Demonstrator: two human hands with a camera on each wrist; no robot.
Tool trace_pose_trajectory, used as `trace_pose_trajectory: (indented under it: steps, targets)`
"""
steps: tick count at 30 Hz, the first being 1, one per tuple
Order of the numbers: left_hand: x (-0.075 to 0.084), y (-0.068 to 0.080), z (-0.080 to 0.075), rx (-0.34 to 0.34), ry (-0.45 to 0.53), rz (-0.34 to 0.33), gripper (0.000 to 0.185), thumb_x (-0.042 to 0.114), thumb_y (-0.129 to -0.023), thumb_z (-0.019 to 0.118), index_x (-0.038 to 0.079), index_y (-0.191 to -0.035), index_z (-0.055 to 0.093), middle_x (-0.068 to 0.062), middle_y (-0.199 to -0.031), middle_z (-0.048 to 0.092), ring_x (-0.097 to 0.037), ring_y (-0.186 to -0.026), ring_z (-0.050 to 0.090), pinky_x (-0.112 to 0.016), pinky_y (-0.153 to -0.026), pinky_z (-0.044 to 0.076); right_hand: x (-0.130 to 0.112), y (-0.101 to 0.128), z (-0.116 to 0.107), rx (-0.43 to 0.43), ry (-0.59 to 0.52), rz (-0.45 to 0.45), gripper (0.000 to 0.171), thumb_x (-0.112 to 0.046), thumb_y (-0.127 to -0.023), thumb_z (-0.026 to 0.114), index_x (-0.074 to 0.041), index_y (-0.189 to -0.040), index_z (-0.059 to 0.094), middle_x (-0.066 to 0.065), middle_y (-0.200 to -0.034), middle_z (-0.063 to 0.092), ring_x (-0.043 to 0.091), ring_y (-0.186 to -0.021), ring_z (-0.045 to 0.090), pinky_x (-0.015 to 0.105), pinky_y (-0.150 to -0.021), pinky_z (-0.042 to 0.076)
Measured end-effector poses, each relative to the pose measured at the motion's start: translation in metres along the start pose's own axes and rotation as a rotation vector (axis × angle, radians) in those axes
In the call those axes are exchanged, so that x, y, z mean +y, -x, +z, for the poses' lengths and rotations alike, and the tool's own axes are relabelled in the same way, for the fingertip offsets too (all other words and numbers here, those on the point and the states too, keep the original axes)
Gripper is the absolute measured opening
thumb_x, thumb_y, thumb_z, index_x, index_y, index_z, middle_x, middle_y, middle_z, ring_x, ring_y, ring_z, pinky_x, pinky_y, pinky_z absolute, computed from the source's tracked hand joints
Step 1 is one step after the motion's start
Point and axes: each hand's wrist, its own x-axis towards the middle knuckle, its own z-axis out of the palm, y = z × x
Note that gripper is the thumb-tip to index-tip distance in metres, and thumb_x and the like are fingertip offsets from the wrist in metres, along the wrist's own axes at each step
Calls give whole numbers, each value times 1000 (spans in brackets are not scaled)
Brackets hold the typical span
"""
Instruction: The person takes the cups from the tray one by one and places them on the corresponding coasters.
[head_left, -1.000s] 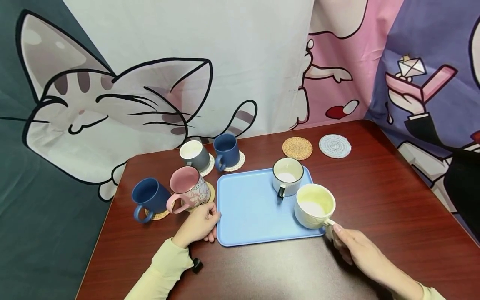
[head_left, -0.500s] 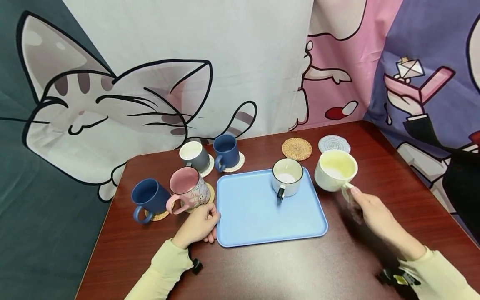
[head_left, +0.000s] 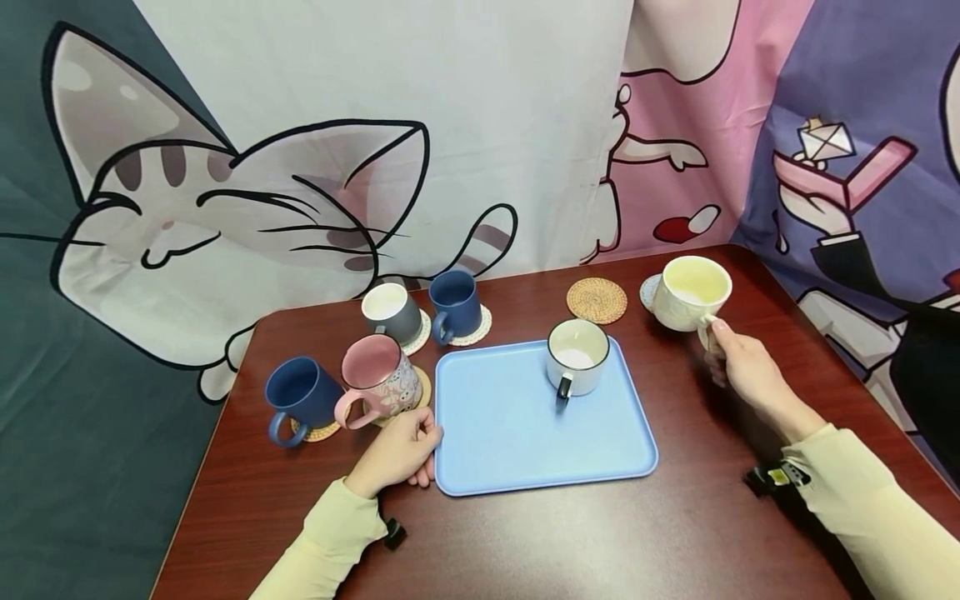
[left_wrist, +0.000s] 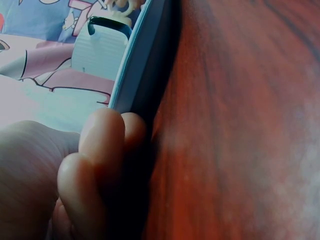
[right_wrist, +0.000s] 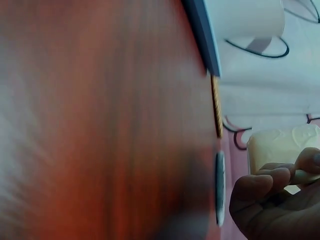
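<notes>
My right hand (head_left: 750,371) grips the handle of a pale yellow cup (head_left: 681,310). In the right wrist view the cup (right_wrist: 280,145) is held up off the table, above the light blue coaster (right_wrist: 220,190), which it partly hides in the head view. At the left edge of the blue tray (head_left: 517,450) is my left hand (head_left: 397,450), its curled fingers pinching the rim. A white mug (head_left: 576,367) with a black rim and black handle stands on the tray, toward its back right.
Left of the tray, several mugs stand on coasters: a blue mug (head_left: 300,392), a pink floral mug (head_left: 382,379), a grey mug (head_left: 401,317) and another blue mug (head_left: 461,308). A bare woven coaster (head_left: 596,301) lies behind the tray. A printed cloth (head_left: 300,67) hangs behind the table.
My right hand has carried the yellow cup from over the tray's front right corner back and to the right, over the light blue coaster. My left hand has stayed at the tray's edge.
</notes>
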Motion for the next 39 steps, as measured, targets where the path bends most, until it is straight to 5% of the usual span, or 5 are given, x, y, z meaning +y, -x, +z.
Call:
trace_pose_trajectory:
  steps: [16, 30, 39]
  targets:
    - [1, 1, -1, 2, -3, -1, 25, 20, -107, 54, 5, -86, 55, -2, -52, 67, -19, -40, 64, -36, -42, 54, 5, -45, -10, 3, -9, 106, 58, -57, -109, 30, -18, -68, 42, -6, -64, 47, 10, -56, 44, 31, -52, 42]
    - [1, 0, -1, 0, -1, 0, 25, 19, -106, 54, 6, -85, 54, -2, -51, 66, -19, -40, 64, -36, -42, 54, 10, -54, -10, -10, -15, 136, 56, -56, -109, 28, -23, -67, 42, -8, -65, 48, 7, -58, 45, 28, -54, 44]
    - [2, 0, 0, 3, -2, -5, 24, 18, -106, 53, 6, -86, 54, -2, -51, 66, -19, -39, 64, -37, -41, 54, 9, -54, -14, -125, 72, 165, 60, -59, -109, 21, -18, -73, 45, -5, -72, 53, 11, -61, 48, 31, -54, 42]
